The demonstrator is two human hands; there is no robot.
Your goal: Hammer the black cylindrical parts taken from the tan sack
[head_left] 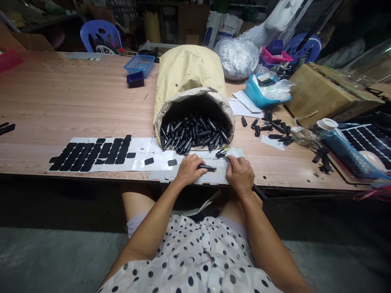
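Observation:
My left hand (190,170) is closed on a slim black pen-shaped part (210,167) and rests over the light board (214,177) at the table's front edge. The part lies nearly level, its tip pointing right. In my right hand (240,173) is a small hammer (222,153), gripped by the handle. Its head is above the board, and the black handle end sticks out below my hand. Just beyond both hands, a tan paper sack (191,67) lies on its side, its mouth facing me. Many black pointed parts (195,132) fill its opening.
Black rounded pieces (91,154) lie in rows on white sheets at left. Loose black parts (276,128) are scattered at right, near a blue bowl (267,95), a cardboard box (325,91) and a blue basket (351,150). Small blue trays (139,65) stand behind, left of the sack.

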